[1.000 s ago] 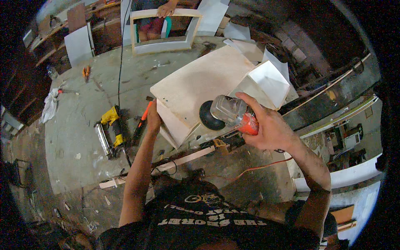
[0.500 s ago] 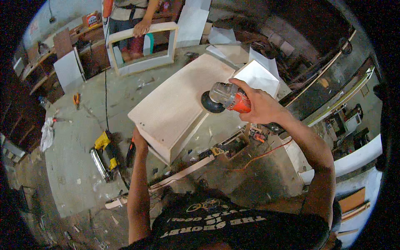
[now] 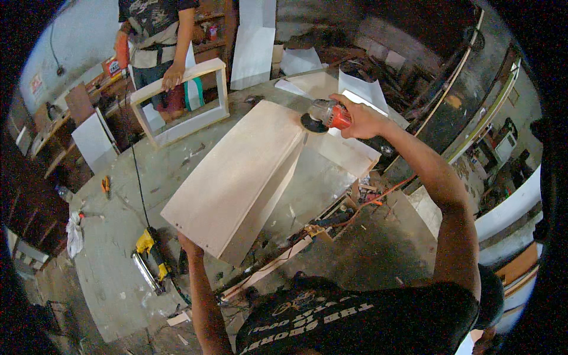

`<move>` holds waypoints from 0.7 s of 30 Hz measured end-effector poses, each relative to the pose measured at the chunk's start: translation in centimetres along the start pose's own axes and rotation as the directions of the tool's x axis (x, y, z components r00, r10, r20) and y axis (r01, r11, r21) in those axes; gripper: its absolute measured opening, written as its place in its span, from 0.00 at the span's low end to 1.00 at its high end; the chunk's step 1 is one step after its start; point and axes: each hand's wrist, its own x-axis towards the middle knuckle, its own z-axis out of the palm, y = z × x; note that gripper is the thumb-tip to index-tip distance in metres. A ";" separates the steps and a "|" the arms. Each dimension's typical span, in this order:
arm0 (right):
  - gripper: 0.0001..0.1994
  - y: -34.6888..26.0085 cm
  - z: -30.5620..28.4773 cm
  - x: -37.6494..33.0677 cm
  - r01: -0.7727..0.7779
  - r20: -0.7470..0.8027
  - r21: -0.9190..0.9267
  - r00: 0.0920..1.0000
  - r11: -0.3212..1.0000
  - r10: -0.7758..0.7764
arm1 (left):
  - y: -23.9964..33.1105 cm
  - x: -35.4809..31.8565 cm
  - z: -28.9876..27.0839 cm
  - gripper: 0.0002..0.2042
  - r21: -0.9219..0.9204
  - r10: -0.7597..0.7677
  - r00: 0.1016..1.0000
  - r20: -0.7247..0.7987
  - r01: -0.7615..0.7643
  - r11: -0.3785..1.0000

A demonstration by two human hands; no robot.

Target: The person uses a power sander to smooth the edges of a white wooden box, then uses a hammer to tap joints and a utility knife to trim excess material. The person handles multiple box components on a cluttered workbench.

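Note:
A pale wooden box (image 3: 236, 171), with a broad flat panel facing up, lies slantwise on the workbench in front of me. My right hand (image 3: 362, 120) is wrapped round the red body of an angle grinder (image 3: 332, 114). The grinder's round dark disc (image 3: 313, 123) sits at the box's far right corner, by the panel's edge. At the near left end of the box, my left hand (image 3: 190, 245) grips the lower edge; its fingertips are hidden beneath the wood.
A yellow and black nail gun (image 3: 151, 260) lies on the workbench (image 3: 112, 296), left of the box. Orange-handled pliers (image 3: 106, 186) lie farther left. Across the bench, another person's hand (image 3: 173, 76) steadies a wooden frame (image 3: 183, 127). An orange cord (image 3: 390, 200) runs at the right.
The grinder has moved along the panel's right edge, from about its middle to the far corner. My left hand keeps its hold on the near end. The view has shifted.

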 end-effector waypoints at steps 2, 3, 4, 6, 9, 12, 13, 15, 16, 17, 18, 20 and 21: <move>0.52 2.5 0.0 1.3 -0.042 -0.063 -0.022 0.997 0.999 0.040 | 0.3 -0.2 0.1 0.25 0.024 0.017 1.000 -0.003 -0.017 1.000; 0.52 3.6 0.0 1.8 -0.070 -0.088 -0.039 0.994 0.997 0.066 | 0.6 -0.3 0.2 0.25 0.038 0.022 1.000 -0.010 -0.022 0.999; 0.53 4.5 -0.2 2.3 -0.119 -0.093 -0.033 0.989 0.992 0.115 | 0.7 -0.5 0.2 0.25 0.054 0.026 0.999 -0.021 -0.025 0.998; 0.54 5.4 -0.5 2.3 -0.175 -0.140 0.000 0.975 0.985 0.173 | 1.2 -0.8 0.4 0.24 0.069 0.041 0.999 -0.033 -0.039 0.997; 0.55 4.7 -1.5 0.9 -0.145 -0.221 0.081 0.962 0.986 0.160 | 1.6 -1.6 0.5 0.22 0.099 0.076 0.995 -0.061 -0.069 0.993; 0.53 1.5 -2.5 -1.7 -0.095 -0.231 0.116 0.965 0.989 0.120 | 1.5 -2.8 0.8 0.20 0.155 0.124 0.987 -0.106 -0.107 0.982; 0.52 0.0 -2.6 -2.7 -0.047 -0.230 0.154 0.970 0.987 0.082 | 1.5 -3.4 1.0 0.19 0.174 0.147 0.982 -0.121 -0.125 0.977; 0.50 -3.0 -3.1 -4.2 0.015 -0.185 0.186 0.983 0.982 0.020 | 1.3 -4.0 1.7 0.18 0.223 0.207 0.968 -0.142 -0.173 0.959; 0.50 -4.7 -3.0 -4.6 0.036 -0.136 0.180 0.991 0.983 -0.011 | 1.3 -4.1 2.1 0.18 0.250 0.242 0.959 -0.148 -0.200 0.947; 0.50 -6.4 -2.8 -4.8 0.132 -0.114 0.189 0.987 0.973 -0.112 | 1.3 -4.3 2.5 0.18 0.279 0.279 0.948 -0.155 -0.229 0.932; 0.50 -8.1 -2.5 -5.2 0.157 -0.079 0.202 0.986 0.967 -0.144 | 1.4 -4.4 2.8 0.17 0.320 0.323 0.933 -0.156 -0.261 0.911; 0.49 -11.3 -1.3 -6.0 0.325 -0.065 0.258 0.945 0.910 -0.319 | 1.7 -4.8 3.4 0.17 0.391 0.402 0.903 -0.154 -0.318 0.864; 0.50 -12.7 -0.9 -6.3 0.380 -0.025 0.274 0.921 0.883 -0.389 | 1.9 -4.9 3.6 0.17 0.415 0.428 0.892 -0.143 -0.339 0.844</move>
